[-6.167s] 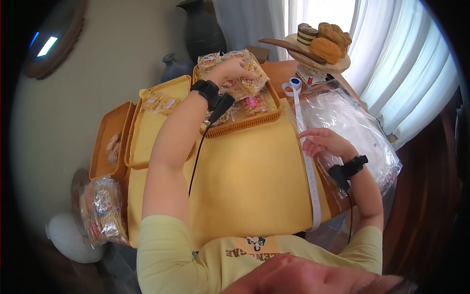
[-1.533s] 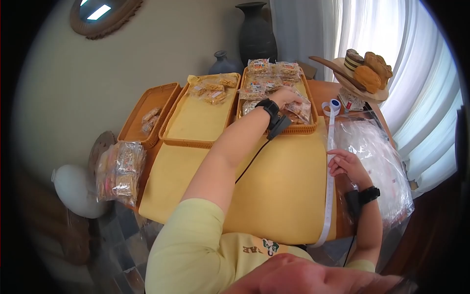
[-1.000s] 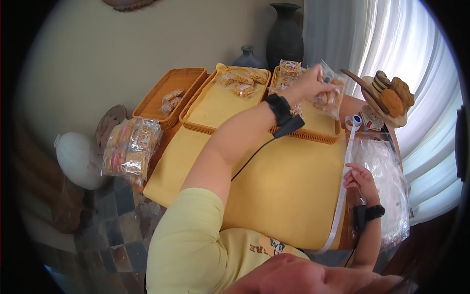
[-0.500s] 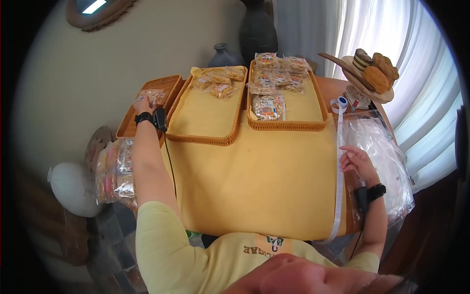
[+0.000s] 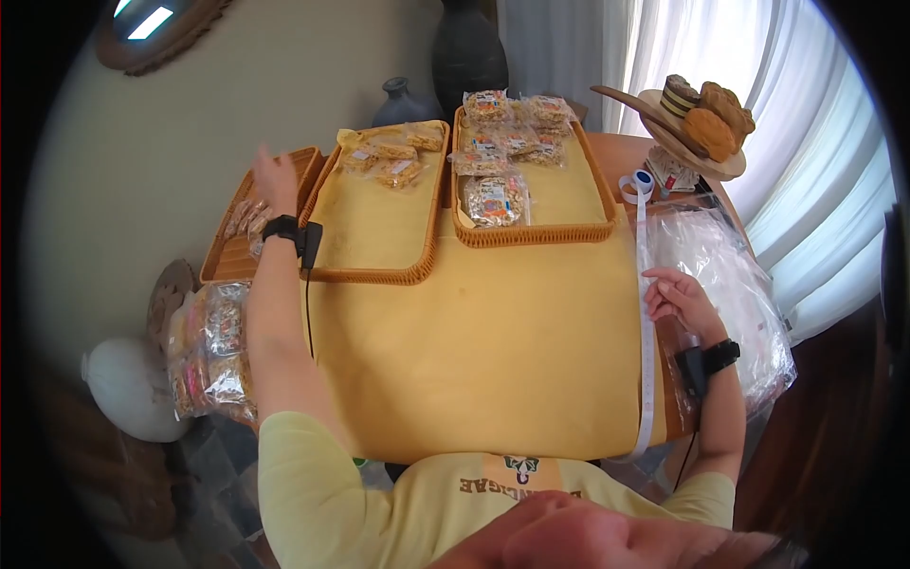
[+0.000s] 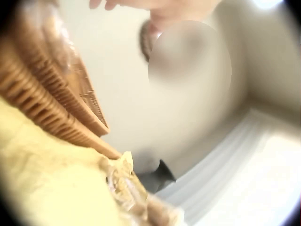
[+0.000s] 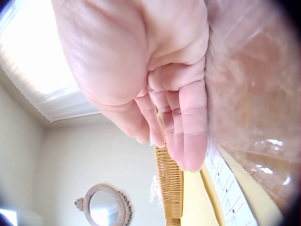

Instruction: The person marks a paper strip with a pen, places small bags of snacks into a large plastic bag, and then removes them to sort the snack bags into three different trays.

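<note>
My left hand [image 5: 275,182] is raised over the left wicker tray [image 5: 226,267], its fingers extended and nothing in them. Below it lie several bagged snack packets [image 5: 246,220] in that tray. In the left wrist view, blurred fingers [image 6: 136,4] show along the top edge. My right hand [image 5: 681,299] lies at the table's right side with its fingers loosely bent, holding nothing. Its fingertips are at a white printed label strip [image 5: 647,379] unrolled from a roll [image 5: 642,180]. Under and beside that hand is a stack of clear plastic bags [image 5: 730,280].
A middle tray [image 5: 374,232] and a right tray [image 5: 569,204] hold bagged snacks. A large bag of packets [image 5: 210,351] sits at the left edge. Yellow cloth [image 5: 474,351] covers the table. A stand with bread [image 5: 720,123] is at the back right.
My left hand has lifted a snack packet from the right tray, carried it left and let it go in the left tray. The right hand has stayed by the strip.
</note>
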Action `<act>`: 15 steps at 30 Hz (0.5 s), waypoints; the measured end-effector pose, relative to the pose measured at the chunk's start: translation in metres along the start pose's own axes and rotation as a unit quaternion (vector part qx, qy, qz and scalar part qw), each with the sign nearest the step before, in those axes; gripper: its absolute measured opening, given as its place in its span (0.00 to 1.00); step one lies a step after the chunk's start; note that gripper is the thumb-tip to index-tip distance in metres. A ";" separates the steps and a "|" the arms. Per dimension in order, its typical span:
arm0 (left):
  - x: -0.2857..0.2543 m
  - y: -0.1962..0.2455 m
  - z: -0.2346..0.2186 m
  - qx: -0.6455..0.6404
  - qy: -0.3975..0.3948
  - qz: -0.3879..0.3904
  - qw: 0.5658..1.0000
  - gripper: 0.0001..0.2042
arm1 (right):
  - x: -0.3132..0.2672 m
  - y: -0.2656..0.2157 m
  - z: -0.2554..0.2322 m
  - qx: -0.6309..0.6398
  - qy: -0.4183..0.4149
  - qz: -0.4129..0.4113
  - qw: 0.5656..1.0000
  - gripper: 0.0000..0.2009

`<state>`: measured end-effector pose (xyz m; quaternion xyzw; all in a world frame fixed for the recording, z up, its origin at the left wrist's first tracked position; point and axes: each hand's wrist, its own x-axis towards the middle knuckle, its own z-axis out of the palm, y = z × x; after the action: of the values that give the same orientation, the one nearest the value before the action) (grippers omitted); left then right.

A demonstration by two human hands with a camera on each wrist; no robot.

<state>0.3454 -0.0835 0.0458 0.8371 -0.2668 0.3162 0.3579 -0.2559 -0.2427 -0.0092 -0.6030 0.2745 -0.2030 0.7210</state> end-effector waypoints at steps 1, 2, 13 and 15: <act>-0.007 0.030 0.003 -0.062 -0.096 0.078 0.990 0.24 | 0.000 -0.001 0.000 -0.011 0.002 0.002 1.000 0.13; -0.021 0.067 0.000 -0.067 -0.221 0.136 0.963 0.25 | 0.000 -0.002 0.001 -0.023 0.003 0.005 1.000 0.13; -0.094 0.204 0.044 0.017 -0.411 0.438 0.800 0.23 | -0.003 -0.003 0.003 -0.025 -0.012 -0.003 1.000 0.13; -0.086 0.204 0.043 -0.042 -0.381 0.429 0.818 0.21 | -0.003 -0.003 0.002 -0.040 -0.019 -0.003 0.999 0.13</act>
<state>0.1657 -0.2206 0.0481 0.6758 -0.7269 0.0814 0.0907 -0.2564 -0.2397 -0.0059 -0.6361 0.2667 -0.1823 0.7008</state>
